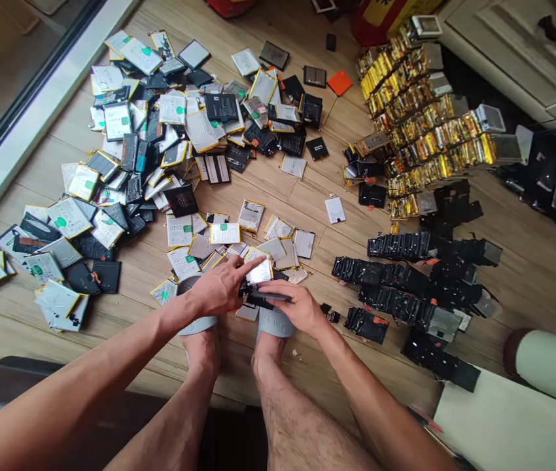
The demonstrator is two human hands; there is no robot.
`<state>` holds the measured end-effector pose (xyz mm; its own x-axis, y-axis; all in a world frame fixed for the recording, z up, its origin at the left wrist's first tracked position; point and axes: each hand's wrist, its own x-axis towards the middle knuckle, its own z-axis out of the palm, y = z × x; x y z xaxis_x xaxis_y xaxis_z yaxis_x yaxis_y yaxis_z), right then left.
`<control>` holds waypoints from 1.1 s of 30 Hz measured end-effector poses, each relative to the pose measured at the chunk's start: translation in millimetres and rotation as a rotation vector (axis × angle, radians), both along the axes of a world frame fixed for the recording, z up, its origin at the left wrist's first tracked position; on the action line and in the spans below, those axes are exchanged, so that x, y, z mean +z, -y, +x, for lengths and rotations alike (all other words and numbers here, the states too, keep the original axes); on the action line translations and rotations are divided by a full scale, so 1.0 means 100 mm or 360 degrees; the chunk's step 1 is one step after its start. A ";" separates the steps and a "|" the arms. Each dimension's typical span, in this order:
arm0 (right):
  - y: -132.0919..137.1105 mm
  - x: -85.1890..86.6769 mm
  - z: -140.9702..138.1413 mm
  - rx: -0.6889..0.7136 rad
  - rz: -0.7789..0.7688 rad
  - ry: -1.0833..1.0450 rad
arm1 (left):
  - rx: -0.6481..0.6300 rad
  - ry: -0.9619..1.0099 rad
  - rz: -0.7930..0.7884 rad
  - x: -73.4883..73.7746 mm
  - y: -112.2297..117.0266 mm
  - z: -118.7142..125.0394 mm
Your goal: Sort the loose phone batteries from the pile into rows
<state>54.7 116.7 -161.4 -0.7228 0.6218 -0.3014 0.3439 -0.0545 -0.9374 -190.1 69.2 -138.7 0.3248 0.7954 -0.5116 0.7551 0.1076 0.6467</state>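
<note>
Flat phone batteries lie loose over the wooden floor. Between my hands, just above my slippers, are dark phone batteries [269, 297] seen nearly edge-on; how many overlap is unclear. My right hand [300, 304] grips them from the right, fingers along the upper face. At their left end is my left hand [222, 284], its index finger stretched out over a silver battery [260, 269] and its other fingers curled at the dark edge. The left fingertips are partly hidden. A white-labelled battery [225, 233] lies just beyond the hands.
A big mixed heap of batteries [173, 114] spreads left and ahead. To the right stand rows of yellow-edged batteries [435, 140] and black batteries [396, 275]. An orange square [339, 83] lies ahead. Grey slippers [275, 322] are on my feet. A pale cabinet [518, 49] stands far right.
</note>
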 end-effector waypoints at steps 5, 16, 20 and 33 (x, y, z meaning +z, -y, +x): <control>-0.06 0.13 -0.06 0.0593 0.0248 -0.0139 | -0.0701 0.0048 -0.0161 0.03 -0.20 0.06; -0.04 0.38 -0.04 0.0315 0.0055 -0.0015 | -0.0077 -0.0137 -0.0348 -0.07 0.15 0.16; 0.01 0.42 0.26 -0.0667 -0.0329 0.0128 | 0.0138 -0.0311 -0.0255 -0.03 0.26 0.05; -0.02 0.14 0.44 -0.1374 -0.0854 0.0060 | 0.0293 -0.0532 -0.0064 0.28 0.14 -0.22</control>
<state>98.7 119.0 -147.1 -0.0751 0.7029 -0.7074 0.0170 -0.7084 -0.7056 -211.6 55.4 -110.3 -0.0115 0.8021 -0.5970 0.8893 0.2812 0.3606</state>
